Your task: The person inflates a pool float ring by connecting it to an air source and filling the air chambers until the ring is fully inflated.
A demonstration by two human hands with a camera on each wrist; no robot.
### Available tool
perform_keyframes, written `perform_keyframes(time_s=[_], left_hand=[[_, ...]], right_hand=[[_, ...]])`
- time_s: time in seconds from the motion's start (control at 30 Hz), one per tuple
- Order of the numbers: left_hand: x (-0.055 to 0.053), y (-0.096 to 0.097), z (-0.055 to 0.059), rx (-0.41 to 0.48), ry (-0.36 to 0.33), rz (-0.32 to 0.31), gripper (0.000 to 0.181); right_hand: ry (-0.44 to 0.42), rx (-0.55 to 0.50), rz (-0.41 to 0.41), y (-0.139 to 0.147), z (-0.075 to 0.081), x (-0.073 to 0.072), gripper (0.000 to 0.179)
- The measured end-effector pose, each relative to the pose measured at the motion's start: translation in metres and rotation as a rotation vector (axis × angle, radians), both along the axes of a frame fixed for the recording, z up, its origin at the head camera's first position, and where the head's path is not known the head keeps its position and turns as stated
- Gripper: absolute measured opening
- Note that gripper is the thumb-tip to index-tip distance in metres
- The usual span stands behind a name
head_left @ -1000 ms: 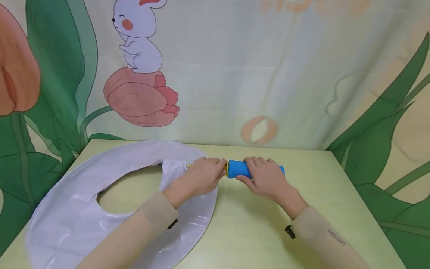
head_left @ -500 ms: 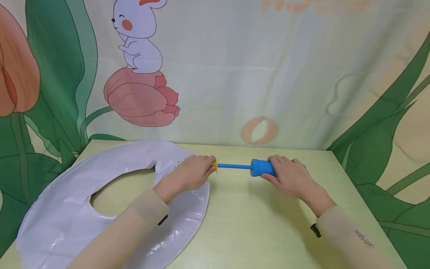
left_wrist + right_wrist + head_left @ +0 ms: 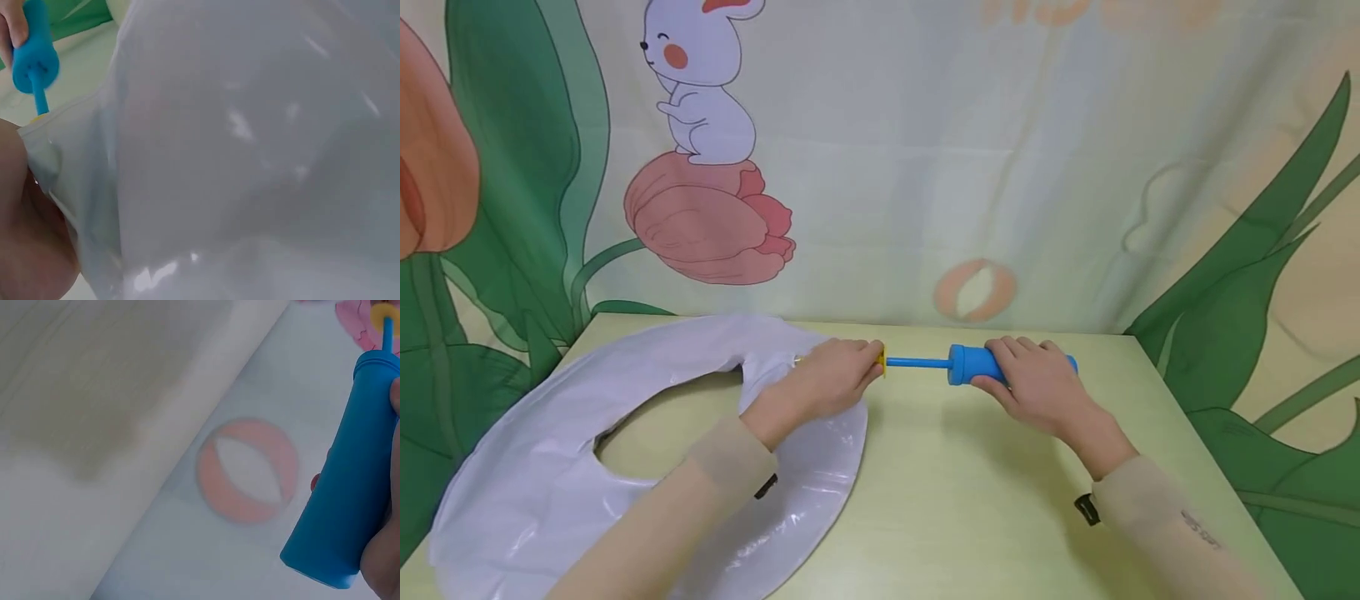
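Observation:
A pale, glossy inflatable ring (image 3: pixel 520 483) lies at the left of the table, wrinkled and partly limp; its film fills most of the left wrist view. My left hand (image 3: pixel 827 379) grips the yellow end (image 3: pixel 883 362) of a blue hand pump (image 3: pixel 973 365) beside the ring's inner edge. That hand hides most of the yellow part and the joint with the ring. Out to the right, my right hand (image 3: pixel 1037 383) curls round the pump's barrel (image 3: pixel 344 475). Between the hands a stretch of blue rod (image 3: pixel 919 362) shows. The pump lies roughly level above the table.
The light yellow-green table (image 3: pixel 955 517) runs back to a hanging cloth (image 3: pixel 865 167) printed with a rabbit, tulips and leaves. Both forearms in beige sleeves (image 3: pixel 1150 517) reach in from the front, the left one crossing over the ring.
My right hand has drawn the pump barrel rightward, baring the rod, then come slightly back left. The left hand has shifted a little left, still gripping the yellow end, and the ring moved with it.

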State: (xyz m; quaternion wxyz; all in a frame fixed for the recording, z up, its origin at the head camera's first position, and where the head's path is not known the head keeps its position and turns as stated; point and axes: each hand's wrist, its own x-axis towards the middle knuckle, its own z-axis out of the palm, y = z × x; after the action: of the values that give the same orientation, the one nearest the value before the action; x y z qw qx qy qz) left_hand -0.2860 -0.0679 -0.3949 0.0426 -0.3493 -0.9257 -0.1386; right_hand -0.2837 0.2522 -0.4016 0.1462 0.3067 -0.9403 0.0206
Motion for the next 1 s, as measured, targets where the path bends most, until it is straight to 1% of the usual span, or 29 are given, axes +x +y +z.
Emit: perform_keyframes(time_s=[0.13,0.27,0.37,0.4,0.5,0.57,0.7,0.83,0.9,1.0], left_hand=[[0.006,0.014,0.004,-0.042,0.022,0.010,0.010],[0.010,0.024,0.004,-0.059,0.029,0.023,0.013],[0.011,0.026,0.002,-0.033,0.006,0.008,0.014],[0.011,0.025,0.001,-0.023,-0.013,0.002,0.014],[0.010,0.020,-0.004,0.004,-0.060,-0.014,0.014],[0.009,0.014,-0.007,0.010,-0.076,-0.023,0.013],[0.005,-0.003,-0.008,0.019,-0.077,-0.025,0.012],[0.001,-0.019,-0.009,0.043,-0.075,-0.015,0.012],[-0.001,-0.023,-0.009,0.046,-0.081,-0.013,0.011],[-0.003,-0.025,-0.010,0.042,-0.084,-0.006,0.011]], right_hand=[[0.014,0.003,0.016,-0.024,0.000,0.003,0.058],[0.016,-0.006,0.027,-0.043,0.000,0.005,0.059],[0.012,-0.013,0.021,-0.047,-0.004,0.006,0.062],[0.005,-0.012,0.016,-0.045,-0.005,0.007,0.063],[-0.026,-0.010,0.001,-0.037,-0.011,0.010,0.064],[-0.048,-0.013,-0.011,-0.026,-0.014,0.010,0.061],[-0.083,-0.036,-0.020,0.000,-0.017,0.008,0.058],[-0.089,-0.055,-0.031,0.024,-0.018,0.003,0.056],[-0.090,-0.060,-0.034,0.032,-0.017,0.001,0.056],[-0.090,-0.058,-0.028,0.034,-0.017,-0.001,0.058]])
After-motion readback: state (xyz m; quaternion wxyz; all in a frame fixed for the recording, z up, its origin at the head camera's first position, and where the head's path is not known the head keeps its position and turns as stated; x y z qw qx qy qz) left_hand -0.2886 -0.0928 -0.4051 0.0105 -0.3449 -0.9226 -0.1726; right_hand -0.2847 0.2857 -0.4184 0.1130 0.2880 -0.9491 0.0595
